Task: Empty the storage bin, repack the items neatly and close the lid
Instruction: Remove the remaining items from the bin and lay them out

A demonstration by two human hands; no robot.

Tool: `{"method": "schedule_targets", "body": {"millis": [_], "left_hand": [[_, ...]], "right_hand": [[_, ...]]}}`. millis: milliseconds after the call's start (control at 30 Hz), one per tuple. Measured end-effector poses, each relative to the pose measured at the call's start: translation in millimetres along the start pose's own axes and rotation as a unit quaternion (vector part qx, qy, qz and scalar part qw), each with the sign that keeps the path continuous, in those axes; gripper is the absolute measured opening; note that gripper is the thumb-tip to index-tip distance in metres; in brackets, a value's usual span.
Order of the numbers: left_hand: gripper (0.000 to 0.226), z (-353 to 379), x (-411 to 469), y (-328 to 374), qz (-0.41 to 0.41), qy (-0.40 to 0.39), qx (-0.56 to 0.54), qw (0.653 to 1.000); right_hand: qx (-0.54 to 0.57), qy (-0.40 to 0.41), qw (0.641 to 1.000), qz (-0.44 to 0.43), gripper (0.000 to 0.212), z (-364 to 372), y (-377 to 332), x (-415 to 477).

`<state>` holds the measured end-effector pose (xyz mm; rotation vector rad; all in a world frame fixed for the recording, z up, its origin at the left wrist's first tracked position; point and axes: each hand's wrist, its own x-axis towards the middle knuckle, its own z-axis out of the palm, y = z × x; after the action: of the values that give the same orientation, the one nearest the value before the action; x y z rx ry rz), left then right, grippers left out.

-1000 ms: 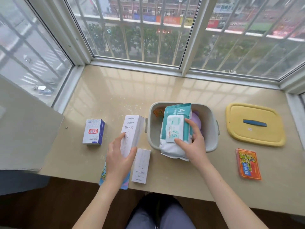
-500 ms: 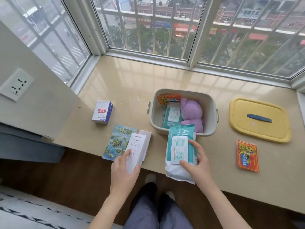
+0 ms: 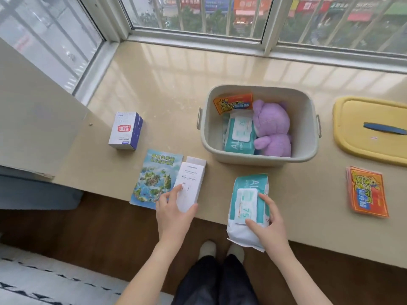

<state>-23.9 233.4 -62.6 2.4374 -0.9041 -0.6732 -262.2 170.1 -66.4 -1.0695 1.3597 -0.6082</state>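
The grey storage bin stands open on the beige sill; inside lie a purple plush toy, a teal wipes pack and an orange packet. My right hand grips a second teal wipes pack at the sill's front edge, just in front of the bin. My left hand holds a slim white box over a colourful booklet, with another white box under it. The yellow lid lies to the right of the bin.
A white-and-blue carton stands left of the bin. An orange packet lies at the front right, below the lid. Window frames border the sill at the back and left. A pale wall panel juts in at the left. My legs and slippers are below the sill edge.
My right hand lifted the wipes pack out of the bin and brought it down to the sill's front edge. My left hand drew the white box back toward me. The view tilted downward.
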Motion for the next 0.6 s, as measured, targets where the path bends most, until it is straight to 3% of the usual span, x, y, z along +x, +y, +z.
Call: {"method": "schedule_targets", "body": {"millis": [367, 600], "left_hand": [[0.067, 53.1, 53.4, -23.9, 0.043, 0.023, 0.004, 0.999], [0.067, 52.0, 53.3, -27.8, 0.073, 0.003, 0.016, 0.997]], "right_hand": [[-0.022, 0.036, 0.999, -0.027, 0.072, 20.1, 40.8, 47.2], [-0.258, 0.072, 0.963, -0.023, 0.079, 11.6, 57.6, 57.4]]}}
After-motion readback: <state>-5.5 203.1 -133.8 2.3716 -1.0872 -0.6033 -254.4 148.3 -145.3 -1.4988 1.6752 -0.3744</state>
